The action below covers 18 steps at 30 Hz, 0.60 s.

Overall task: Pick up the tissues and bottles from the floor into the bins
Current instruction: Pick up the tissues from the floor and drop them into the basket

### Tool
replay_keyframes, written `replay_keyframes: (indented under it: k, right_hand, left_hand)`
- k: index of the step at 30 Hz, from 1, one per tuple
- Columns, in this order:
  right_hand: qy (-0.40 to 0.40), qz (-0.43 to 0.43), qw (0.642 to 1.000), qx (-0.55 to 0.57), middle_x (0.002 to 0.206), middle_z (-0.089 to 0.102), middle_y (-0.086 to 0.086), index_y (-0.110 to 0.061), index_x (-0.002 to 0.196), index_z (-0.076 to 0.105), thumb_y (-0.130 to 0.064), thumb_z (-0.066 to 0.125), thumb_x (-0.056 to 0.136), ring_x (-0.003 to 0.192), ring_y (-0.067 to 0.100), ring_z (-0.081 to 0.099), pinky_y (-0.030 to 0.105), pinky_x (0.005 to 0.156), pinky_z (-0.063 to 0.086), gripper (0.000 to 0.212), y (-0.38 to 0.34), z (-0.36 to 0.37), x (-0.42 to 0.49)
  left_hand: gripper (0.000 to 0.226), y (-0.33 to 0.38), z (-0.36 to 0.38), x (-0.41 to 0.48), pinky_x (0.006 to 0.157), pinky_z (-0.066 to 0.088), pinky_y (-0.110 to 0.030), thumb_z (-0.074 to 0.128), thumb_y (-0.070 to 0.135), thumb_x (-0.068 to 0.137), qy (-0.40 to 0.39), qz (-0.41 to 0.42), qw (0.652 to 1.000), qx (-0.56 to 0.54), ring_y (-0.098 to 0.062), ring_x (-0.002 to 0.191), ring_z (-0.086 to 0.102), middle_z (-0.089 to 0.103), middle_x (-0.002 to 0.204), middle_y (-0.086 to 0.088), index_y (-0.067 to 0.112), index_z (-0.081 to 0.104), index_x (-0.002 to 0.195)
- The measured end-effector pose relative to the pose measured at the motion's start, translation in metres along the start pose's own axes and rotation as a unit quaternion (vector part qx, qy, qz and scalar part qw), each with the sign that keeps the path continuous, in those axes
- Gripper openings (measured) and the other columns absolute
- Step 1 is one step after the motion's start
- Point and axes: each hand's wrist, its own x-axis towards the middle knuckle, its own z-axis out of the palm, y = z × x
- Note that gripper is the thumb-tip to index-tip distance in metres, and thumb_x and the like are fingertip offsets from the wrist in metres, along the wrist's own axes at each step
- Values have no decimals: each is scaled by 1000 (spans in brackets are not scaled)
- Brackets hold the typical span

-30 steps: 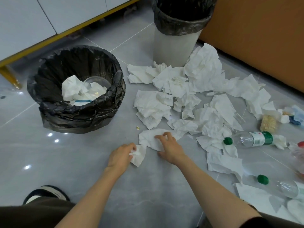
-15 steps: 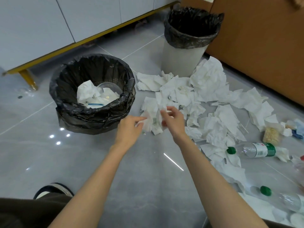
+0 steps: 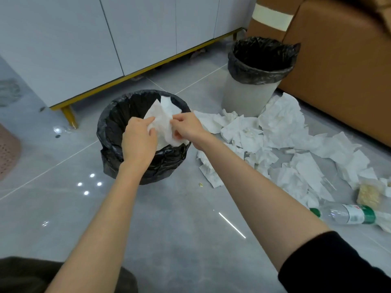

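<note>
Both my hands hover over the low bin lined with a black bag (image 3: pixel 112 132). Between them hangs a bunch of white tissues (image 3: pixel 164 121); my left hand (image 3: pixel 139 142) pinches its left edge and my right hand (image 3: pixel 187 127) pinches its right side. The tissues sit above the bin's opening and hide what lies inside. Many crumpled tissues (image 3: pixel 281 132) cover the floor to the right. A clear plastic bottle with a green cap and green label (image 3: pixel 347 214) lies on its side at the right edge. A taller white bin with a black liner (image 3: pixel 249 92) stands behind the tissue pile.
A brown sofa (image 3: pixel 338 70) closes off the right side behind the tall bin. White cabinets on gold legs (image 3: pixel 67 112) run along the back. A yellowish packet (image 3: pixel 369 194) lies among the tissues. A pink object (image 3: pixel 8 153) sits at the left edge.
Both hands lifted tissues off the floor and carried them up and left, from the pile to above the black-lined bin. The view tilted up, showing the sofa and cabinets.
</note>
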Motion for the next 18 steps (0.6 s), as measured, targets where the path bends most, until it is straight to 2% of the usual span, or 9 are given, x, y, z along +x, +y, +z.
replay_keyframes:
  k: [1,2,3,4,5,9,13,16,18]
  right_hand:
    - [-25,7,1000,-11,64,50,1,-13,59,47,1,40,92,65,25,61,27,57,45,36,1,1,1]
    - [-47,10,998,-28,83,62,4,-7,81,62,0,37,95,79,28,68,27,65,53,30,4,3,2]
    - [-52,6,998,-46,107,65,9,-2,112,62,-2,35,97,89,27,69,27,73,56,31,4,4,2]
    - [-39,-6,998,-58,125,59,13,-2,134,50,-2,35,98,92,25,68,25,76,56,39,6,4,3]
    - [-17,-24,998,-55,131,57,13,-4,141,43,-1,36,97,92,22,67,22,75,56,44,7,4,3]
    - [96,-74,992,18,110,67,8,-9,129,58,0,43,92,77,18,67,28,73,58,40,17,-4,-6]
    - [183,-19,980,78,113,64,2,-13,110,66,-4,46,88,68,10,63,36,77,58,32,52,-27,-23]
    - [209,61,974,69,113,62,0,-15,110,64,-6,48,87,81,11,63,40,86,55,30,98,-49,-39]
    - [223,99,969,31,116,61,-1,-15,113,63,-6,49,85,99,13,59,31,90,49,32,128,-64,-52]
  left_hand:
    - [39,-3,-1,-1,79,54,-41,51,19,95,-25,-6,1000,16,-28,92,64,60,123,-12,19,53,134]
    - [41,-5,-2,-3,80,51,-40,51,21,95,-46,-13,999,24,-28,94,63,60,124,-13,20,50,137]
    - [43,-5,-2,-5,80,49,-39,50,22,96,-63,-20,998,23,-27,95,62,60,123,-14,20,47,139]
    - [44,-3,-1,-7,79,47,-38,49,22,96,-73,-24,997,21,-28,96,61,61,123,-15,20,45,140]
    - [44,-1,-1,-10,79,46,-37,48,22,97,-74,-24,997,18,-28,99,60,59,125,-14,19,44,141]
    - [42,11,4,-12,96,42,-35,47,16,97,-41,13,999,-18,-24,123,49,50,138,-9,14,47,138]
    - [38,31,20,-12,93,44,-36,48,17,95,-44,64,995,-65,-19,112,55,57,127,-4,18,51,133]
    - [36,54,39,-23,86,50,-38,48,15,94,-73,99,987,-104,-16,97,59,62,114,1,21,54,129]
    - [36,70,56,-36,86,50,-39,48,14,92,-105,118,980,-121,-17,93,61,63,111,3,21,55,127]
